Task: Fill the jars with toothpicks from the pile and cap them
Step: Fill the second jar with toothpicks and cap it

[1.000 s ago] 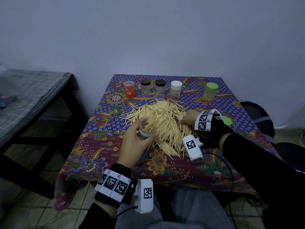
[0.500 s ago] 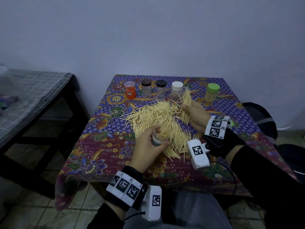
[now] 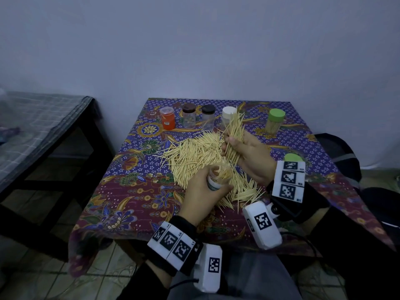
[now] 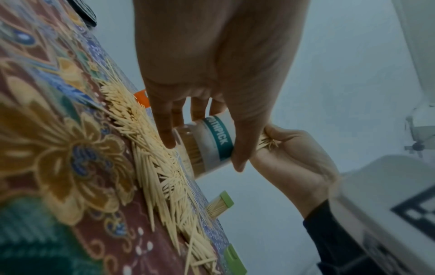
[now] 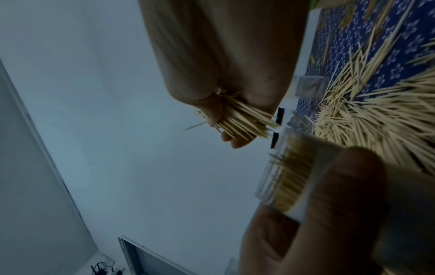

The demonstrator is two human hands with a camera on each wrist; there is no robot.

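Observation:
A big pile of toothpicks (image 3: 194, 156) lies spread over the middle of the patterned tablecloth (image 3: 129, 191). My left hand (image 3: 202, 191) grips an uncapped clear jar (image 3: 217, 180) (image 4: 212, 147) with a teal label, partly filled with toothpicks, tilted above the pile's near edge. My right hand (image 3: 244, 152) holds a thick bundle of toothpicks (image 3: 234, 135) (image 5: 244, 121) upright, just beyond and right of the jar's mouth. A loose green cap (image 3: 293, 158) lies on the cloth behind the right wrist.
Along the far side of the table stand an orange jar (image 3: 167, 118), two dark-capped clear jars (image 3: 188, 112) (image 3: 208, 113), a white-capped jar (image 3: 227, 116) and a green-capped jar of toothpicks (image 3: 275, 122). A dark bench (image 3: 43, 131) sits to the left.
My right hand has lifted a bundle of toothpicks off the pile and raised it upright. My left hand with the jar has moved right, toward it.

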